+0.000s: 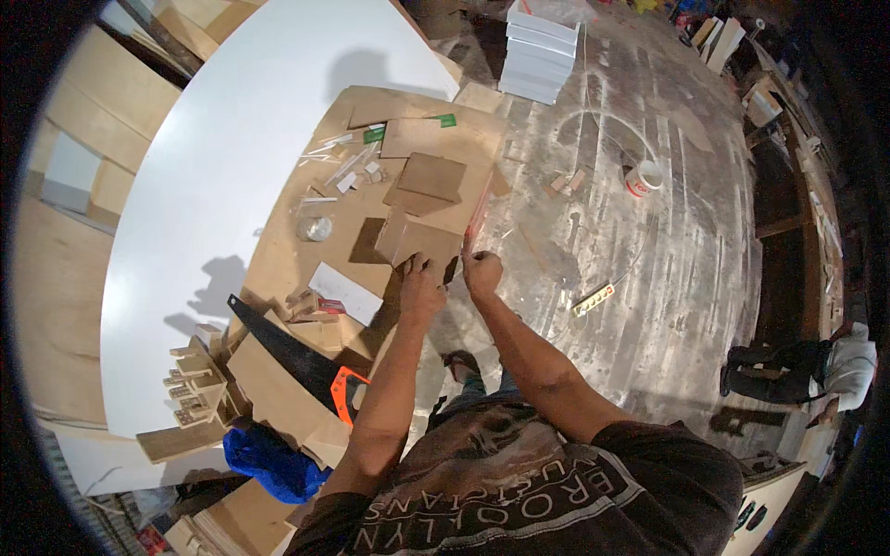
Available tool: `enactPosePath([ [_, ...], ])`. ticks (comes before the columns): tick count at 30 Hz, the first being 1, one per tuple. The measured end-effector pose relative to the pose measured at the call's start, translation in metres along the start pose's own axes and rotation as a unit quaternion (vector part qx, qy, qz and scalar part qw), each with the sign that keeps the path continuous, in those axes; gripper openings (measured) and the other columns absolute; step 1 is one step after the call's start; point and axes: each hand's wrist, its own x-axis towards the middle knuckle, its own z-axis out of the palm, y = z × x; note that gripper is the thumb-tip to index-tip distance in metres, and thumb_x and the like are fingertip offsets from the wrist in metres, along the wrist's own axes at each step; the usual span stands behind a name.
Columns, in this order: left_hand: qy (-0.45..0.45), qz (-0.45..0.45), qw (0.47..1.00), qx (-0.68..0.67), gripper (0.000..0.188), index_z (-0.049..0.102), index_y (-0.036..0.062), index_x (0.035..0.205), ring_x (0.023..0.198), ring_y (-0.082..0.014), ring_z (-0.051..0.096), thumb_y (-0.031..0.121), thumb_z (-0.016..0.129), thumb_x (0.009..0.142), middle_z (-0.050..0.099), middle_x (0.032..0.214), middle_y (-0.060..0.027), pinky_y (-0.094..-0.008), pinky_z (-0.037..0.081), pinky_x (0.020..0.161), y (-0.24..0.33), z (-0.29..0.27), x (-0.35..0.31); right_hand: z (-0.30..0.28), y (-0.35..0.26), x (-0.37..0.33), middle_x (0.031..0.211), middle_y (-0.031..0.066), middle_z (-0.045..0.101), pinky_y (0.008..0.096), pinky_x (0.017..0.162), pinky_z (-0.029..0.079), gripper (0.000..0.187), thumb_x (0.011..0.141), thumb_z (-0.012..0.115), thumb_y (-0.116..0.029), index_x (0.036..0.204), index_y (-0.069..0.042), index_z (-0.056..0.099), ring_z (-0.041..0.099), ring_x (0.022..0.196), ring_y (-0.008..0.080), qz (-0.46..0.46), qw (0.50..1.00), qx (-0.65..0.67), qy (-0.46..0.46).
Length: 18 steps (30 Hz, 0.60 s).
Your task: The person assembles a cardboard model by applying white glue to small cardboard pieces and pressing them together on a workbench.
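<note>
Above the near edge of the brown work board, a small thin brown panel is held tilted. My left hand is closed on its near edge. Beside the panel's right corner my right hand makes a closed grip; what is between its fingers is hidden. A thin reddish strip runs up from that hand along the board's right edge. Just beyond the panel lie loose brown panels, overlapping one another. A white sheet lies left of my left hand.
A handsaw with an orange handle lies by my left forearm. Around it are wood offcuts and a blue cloth. A glass jar stands on the board. On the floor are a white bucket and a power strip. Another person is far right.
</note>
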Motion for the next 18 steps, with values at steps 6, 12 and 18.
enactPosePath([
  [6, 0.003, 0.015, 1.0, 0.006, 0.067, 0.055, -0.0048, 0.127, 0.13, -0.0467, 0.041, 0.018, 0.079, 0.069, 0.042, 0.14, -0.0275, -0.0506, 0.035, 0.112, -0.003, 0.005, 0.0, -0.006, -0.004, -0.005, 0.077, 0.024, 0.071, 0.0433, 0.074, 0.054, 0.049, 0.078, 0.076, -0.043, 0.086, 0.005, 0.074, 0.072, 0.077, 0.0352, 0.008, 0.998, 0.043, -0.055],
  [12, -0.007, -0.011, 1.0, 0.001, 0.072, 0.053, -0.0006, 0.131, 0.132, -0.0453, 0.04, 0.015, 0.081, 0.067, 0.042, 0.142, -0.0264, -0.0513, 0.033, 0.113, 0.0, 0.005, 0.0, 0.006, -0.011, -0.002, 0.077, 0.0248, 0.07, 0.0432, 0.073, 0.054, 0.043, 0.078, 0.074, -0.037, 0.083, 0.006, 0.073, 0.072, 0.077, 0.0357, 0.009, 0.999, 0.047, -0.017],
  [18, 0.015, 0.007, 1.0, 0.014, 0.067, 0.055, -0.0012, 0.129, 0.13, -0.045, 0.042, 0.016, 0.079, 0.069, 0.044, 0.141, -0.0254, -0.0525, 0.03, 0.113, -0.009, 0.007, -0.002, 0.005, -0.015, -0.003, 0.073, 0.0282, 0.068, 0.0441, 0.072, 0.054, 0.04, 0.077, 0.072, -0.032, 0.078, 0.008, 0.07, 0.071, 0.074, 0.0387, -0.003, 0.996, 0.076, -0.041],
])
